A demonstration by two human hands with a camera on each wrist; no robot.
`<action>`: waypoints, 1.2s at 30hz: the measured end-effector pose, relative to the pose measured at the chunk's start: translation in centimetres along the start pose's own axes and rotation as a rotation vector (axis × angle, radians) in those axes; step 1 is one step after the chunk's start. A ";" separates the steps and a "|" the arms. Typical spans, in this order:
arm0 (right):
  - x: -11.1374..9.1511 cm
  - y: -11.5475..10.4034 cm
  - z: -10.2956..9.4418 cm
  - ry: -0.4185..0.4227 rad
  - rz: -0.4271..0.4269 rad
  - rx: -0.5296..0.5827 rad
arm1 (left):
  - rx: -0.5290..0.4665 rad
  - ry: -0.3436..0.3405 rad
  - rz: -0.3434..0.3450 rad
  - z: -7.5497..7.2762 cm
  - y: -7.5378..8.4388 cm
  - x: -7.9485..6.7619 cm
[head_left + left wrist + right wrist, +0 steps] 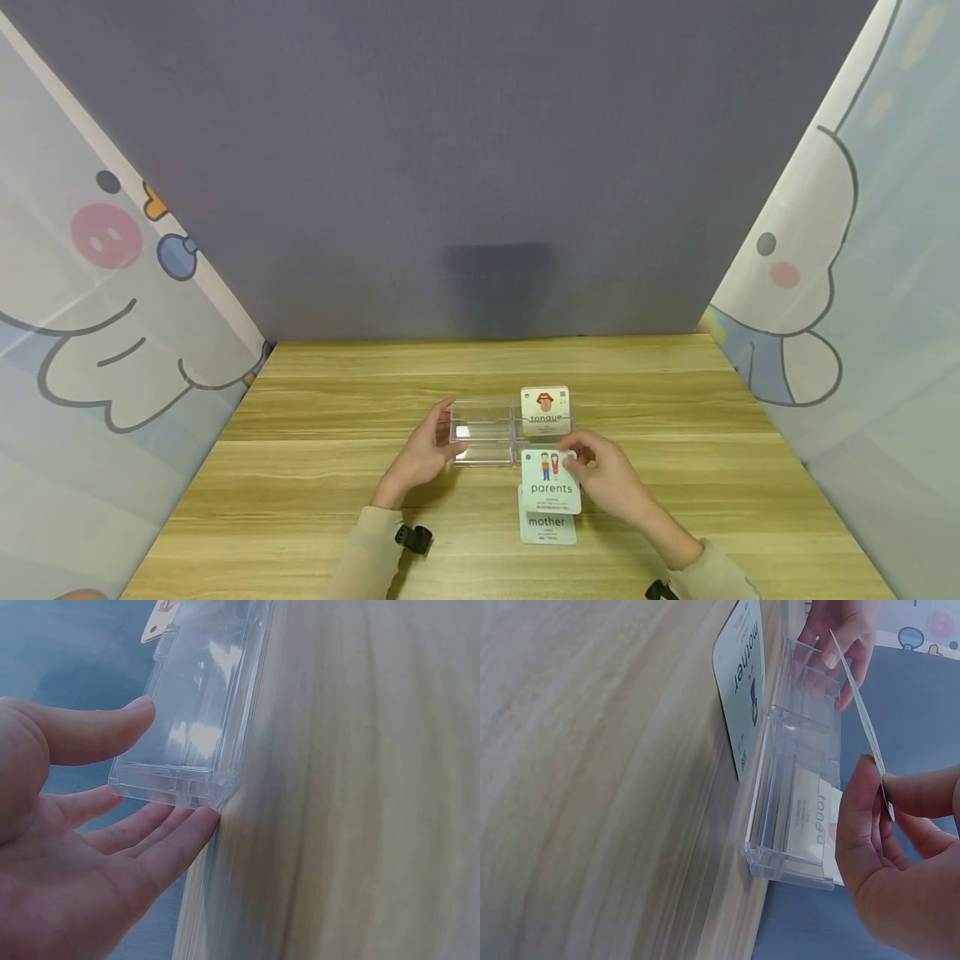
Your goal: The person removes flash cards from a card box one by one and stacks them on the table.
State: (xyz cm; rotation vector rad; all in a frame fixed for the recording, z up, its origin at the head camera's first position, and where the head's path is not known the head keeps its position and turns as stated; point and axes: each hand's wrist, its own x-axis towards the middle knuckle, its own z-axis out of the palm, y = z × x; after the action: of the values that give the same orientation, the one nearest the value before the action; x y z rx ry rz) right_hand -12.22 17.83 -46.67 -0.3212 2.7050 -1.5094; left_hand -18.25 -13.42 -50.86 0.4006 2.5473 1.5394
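Note:
My right hand (606,479) pinches a "parents" card (551,492) by its upper right edge, between thumb and fingers. In the right wrist view the card (862,712) is seen edge-on, raised above the table. Partly covered by it in the head view, a "mother" card (547,532) lies on the table in front of a clear plastic box (482,462). In the box's right compartment a "tongue" card (546,415) stands upright. At the box's left end is my left hand (420,454), its extended fingertips (202,817) touching the end wall and its thumb over the front.
The wooden table (337,400) backs onto a dark grey panel (480,167). Cartoon-printed curtains (885,333) flank it on both sides. The box's left compartment shows bare clear plastic.

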 end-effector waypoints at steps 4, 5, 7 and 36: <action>0.0 0.1 0.2 -0.007 0.000 -0.006 | -0.003 0.002 -0.001 0.0 0.0 0.0; 0.0 0.1 0.2 -0.009 -0.001 -0.011 | -0.007 0.002 0.003 0.0 0.0 0.0; 0.0 0.2 0.3 -0.013 -0.003 -0.021 | -0.017 0.004 0.008 0.0 0.0 0.0; -0.5 1.1 1.2 -0.081 -0.027 -0.058 | -0.020 0.005 0.020 -0.1 0.0 0.1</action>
State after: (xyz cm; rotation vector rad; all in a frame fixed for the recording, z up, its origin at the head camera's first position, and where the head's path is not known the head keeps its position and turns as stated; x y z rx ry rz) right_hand -11.77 17.51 -48.24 -0.4130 2.6953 -1.3942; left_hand -18.37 -13.48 -50.85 0.4214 2.5374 1.5728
